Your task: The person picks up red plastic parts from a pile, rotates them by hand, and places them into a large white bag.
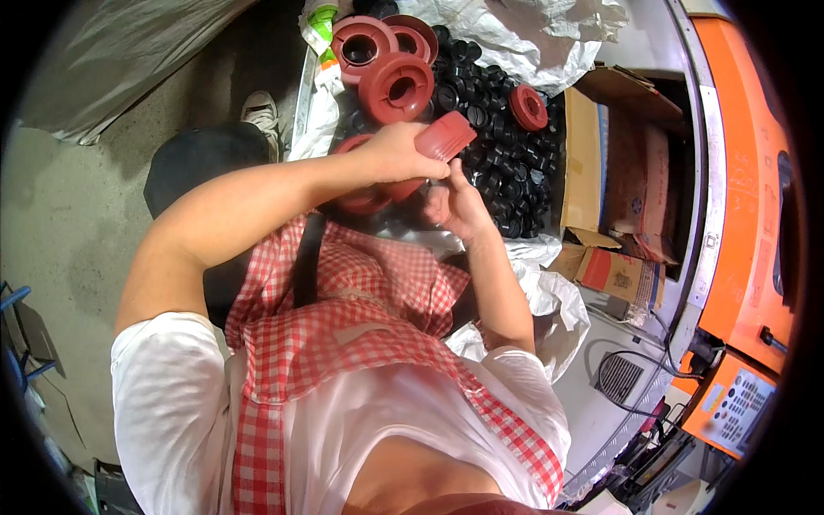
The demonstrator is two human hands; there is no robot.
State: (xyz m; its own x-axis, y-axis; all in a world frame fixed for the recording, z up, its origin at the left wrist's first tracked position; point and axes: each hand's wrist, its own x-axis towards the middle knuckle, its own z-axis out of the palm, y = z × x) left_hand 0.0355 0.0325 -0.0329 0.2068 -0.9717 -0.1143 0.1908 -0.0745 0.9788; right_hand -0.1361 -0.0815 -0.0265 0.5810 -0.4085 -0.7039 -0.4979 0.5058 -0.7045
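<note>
The left hand clasps a red part, long axis rightward; what the right hand holds is unclear.

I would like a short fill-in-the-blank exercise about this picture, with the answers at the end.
1. The left hand holds a ____ plastic part.
2. A ring-shaped piece lies on a heap of small ____ caps.
3. The person's checked apron combines white and ____.
4. The orange machine stands at the picture's ____ side.

Missing words: red; black; red; right.
</note>
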